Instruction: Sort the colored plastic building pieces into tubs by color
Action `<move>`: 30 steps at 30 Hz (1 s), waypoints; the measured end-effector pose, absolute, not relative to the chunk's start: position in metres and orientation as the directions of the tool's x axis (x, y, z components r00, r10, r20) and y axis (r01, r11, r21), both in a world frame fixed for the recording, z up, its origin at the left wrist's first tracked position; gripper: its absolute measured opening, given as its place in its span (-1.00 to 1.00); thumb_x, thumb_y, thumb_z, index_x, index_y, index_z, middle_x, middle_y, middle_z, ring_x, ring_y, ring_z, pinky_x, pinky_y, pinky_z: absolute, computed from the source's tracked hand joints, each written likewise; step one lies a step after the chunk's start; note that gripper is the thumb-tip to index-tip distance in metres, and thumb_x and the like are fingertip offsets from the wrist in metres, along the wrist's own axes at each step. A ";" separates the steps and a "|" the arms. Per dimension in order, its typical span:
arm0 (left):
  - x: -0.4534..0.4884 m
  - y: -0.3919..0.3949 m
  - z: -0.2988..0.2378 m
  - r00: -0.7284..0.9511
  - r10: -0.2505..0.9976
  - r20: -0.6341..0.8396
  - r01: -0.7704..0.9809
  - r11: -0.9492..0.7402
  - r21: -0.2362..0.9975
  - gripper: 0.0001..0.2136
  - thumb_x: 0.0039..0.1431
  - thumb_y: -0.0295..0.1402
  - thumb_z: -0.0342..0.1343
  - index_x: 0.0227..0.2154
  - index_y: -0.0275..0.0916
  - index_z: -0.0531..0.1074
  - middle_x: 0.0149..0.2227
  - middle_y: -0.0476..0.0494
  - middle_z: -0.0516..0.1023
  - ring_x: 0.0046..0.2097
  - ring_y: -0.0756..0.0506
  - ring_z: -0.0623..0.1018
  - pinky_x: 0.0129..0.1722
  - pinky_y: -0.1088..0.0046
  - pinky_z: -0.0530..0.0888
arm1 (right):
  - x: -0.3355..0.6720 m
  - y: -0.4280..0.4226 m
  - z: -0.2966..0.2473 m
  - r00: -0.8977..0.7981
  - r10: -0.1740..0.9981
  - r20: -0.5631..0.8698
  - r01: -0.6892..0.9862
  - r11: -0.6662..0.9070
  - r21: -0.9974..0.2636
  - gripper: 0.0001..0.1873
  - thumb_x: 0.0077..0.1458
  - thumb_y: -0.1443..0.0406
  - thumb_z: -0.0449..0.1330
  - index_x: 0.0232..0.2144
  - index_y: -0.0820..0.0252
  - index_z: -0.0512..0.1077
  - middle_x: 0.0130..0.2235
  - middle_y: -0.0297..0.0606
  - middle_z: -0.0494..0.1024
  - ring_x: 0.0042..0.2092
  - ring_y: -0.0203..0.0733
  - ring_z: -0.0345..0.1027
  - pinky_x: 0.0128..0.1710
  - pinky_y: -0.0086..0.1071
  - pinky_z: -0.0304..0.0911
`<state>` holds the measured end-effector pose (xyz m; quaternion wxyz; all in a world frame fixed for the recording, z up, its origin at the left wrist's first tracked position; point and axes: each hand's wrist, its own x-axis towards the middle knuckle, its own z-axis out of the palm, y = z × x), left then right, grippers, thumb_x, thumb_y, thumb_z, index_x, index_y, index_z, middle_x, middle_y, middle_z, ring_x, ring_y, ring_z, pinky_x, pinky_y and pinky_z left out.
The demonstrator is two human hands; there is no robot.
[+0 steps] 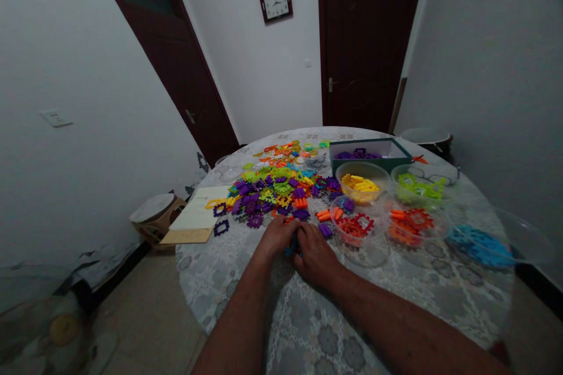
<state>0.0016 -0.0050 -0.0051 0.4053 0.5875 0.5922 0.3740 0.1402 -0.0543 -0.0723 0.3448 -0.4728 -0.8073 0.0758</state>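
Gripping small blue plastic piece (291, 244) w/ left hand (276, 237), right hand (315, 253).

left hand (276, 237) was curled closed | right hand (315, 255) was held touching it | forearms were angled inward behind grip

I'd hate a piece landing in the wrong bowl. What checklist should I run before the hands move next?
1. Both hands on the piece: left hand and right hand close around a blue piece: ok.
2. Grip secure: the piece is mostly hidden: cannot tell.
3. Blue bowl open and in view, far right: ok.
4. Way there free: red bowl and orange bowl stand between: not ok.
5. Loose pile well in from the edge of the table: ok.
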 end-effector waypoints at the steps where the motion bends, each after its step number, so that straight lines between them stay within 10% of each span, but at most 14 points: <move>1: 0.002 -0.005 -0.006 0.022 0.999 -0.032 0.375 0.022 0.927 -0.76 0.04 -0.17 0.35 -0.56 -0.17 0.48 -0.51 -0.10 0.46 -0.40 -0.13 0.41 -0.39 0.37 0.22 | 0.140 -0.054 -0.073 -0.313 0.819 0.482 0.712 0.538 -0.451 -0.34 0.02 0.43 0.16 0.22 0.31 0.28 0.22 0.12 0.35 0.27 0.17 0.17 0.31 0.09 0.20; 14: -0.003 -0.008 -0.008 0.155 0.958 -0.240 -0.092 0.256 0.962 -0.70 -0.01 -0.13 0.39 -0.41 -0.20 0.46 -0.42 -0.01 0.51 -0.38 -0.07 0.52 -0.37 0.43 0.42 | 0.138 -0.049 -0.088 -0.266 0.794 0.546 0.685 0.554 -0.472 -0.40 0.23 0.40 0.11 0.30 0.27 0.22 0.29 0.13 0.31 0.35 0.16 0.15 0.32 0.15 0.23; 30: -0.010 0.006 -0.020 0.376 0.843 -0.384 -0.619 0.538 0.572 -0.87 0.27 -0.39 0.19 -0.38 -0.33 0.49 -0.43 -0.18 0.63 -0.40 -0.09 0.64 -0.23 0.39 0.61 | 0.136 -0.041 -0.061 -0.299 0.728 0.617 0.619 0.640 -0.455 -0.47 0.16 0.43 0.11 0.20 0.30 0.35 0.21 0.13 0.36 0.26 0.18 0.20 0.29 0.18 0.22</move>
